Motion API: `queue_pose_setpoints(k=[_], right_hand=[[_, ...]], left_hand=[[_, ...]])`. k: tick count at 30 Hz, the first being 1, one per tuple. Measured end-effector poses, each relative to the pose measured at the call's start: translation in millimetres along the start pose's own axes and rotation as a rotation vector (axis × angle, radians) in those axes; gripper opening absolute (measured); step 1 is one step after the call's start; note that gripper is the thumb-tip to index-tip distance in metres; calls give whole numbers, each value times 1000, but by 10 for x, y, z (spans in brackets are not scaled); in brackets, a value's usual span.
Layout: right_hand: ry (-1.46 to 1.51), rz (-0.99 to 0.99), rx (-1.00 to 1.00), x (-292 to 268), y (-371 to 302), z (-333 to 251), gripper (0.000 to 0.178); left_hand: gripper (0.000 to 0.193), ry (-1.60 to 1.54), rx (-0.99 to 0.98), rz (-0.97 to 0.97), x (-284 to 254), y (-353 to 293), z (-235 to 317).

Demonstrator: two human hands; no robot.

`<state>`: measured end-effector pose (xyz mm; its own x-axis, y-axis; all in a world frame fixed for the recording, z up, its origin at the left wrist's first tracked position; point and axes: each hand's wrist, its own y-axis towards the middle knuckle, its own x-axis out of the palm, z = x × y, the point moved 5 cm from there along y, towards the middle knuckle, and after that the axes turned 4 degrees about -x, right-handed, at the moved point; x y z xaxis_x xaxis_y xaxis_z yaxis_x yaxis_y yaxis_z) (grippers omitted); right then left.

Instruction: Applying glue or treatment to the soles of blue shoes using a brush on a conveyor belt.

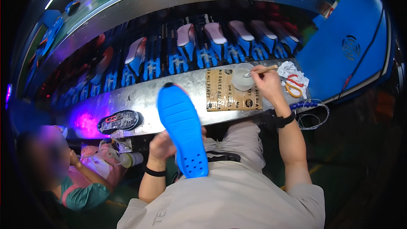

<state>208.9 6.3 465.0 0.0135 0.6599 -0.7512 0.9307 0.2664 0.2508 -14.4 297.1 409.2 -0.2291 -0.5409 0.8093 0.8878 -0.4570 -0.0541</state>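
My left hand [162, 145] grips a blue shoe sole [181, 129] at its middle, with the grooved and holed face turned up. Part of the palm and most of the fingers are behind the sole, which is tilted above my lap. Over the bench, my right hand [269, 85] pinches a brush [271, 68] by its wooden handle. The brush's working end points down into a translucent round cup [241, 84]. That cup stands on a piece of printed brown cardboard [218, 97]. Whatever the cup contains is hard to make out.
Red-and-orange-handled scissors [293, 88] and crumpled white paper [291, 68] lie right of the cardboard. A dark shoe-shaped piece [119, 120] sits on the metal bench [169, 80] at left. Shoes [185, 36] line a rack behind. Another person [80, 178] is at lower left.
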Motion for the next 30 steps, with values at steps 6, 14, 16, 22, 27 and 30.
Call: queue_pose_setpoints(k=[6, 14, 16, 22, 27, 30], right_hand=[[70, 141, -138, -42, -80, -265, 16], [559, -136, -333, 305, -408, -961, 16], [559, -142, -407, 352, -412, -1077, 17], [511, -98, -490, 366, -401, -1180, 15], [479, -175, -551, 350, -471, -1238, 15], [540, -219, -560, 348, -513, -1293, 15]], left_hand=[[100, 18, 27, 196, -131, -82, -169], [91, 136, 40, 230, -72, -30, -52], [91, 136, 30, 231, -43, -15, -60], [94, 148, 44, 178, -25, 11, -66], [94, 169, 60, 243, -30, -26, -13], [94, 180, 72, 249, -27, -41, 58]])
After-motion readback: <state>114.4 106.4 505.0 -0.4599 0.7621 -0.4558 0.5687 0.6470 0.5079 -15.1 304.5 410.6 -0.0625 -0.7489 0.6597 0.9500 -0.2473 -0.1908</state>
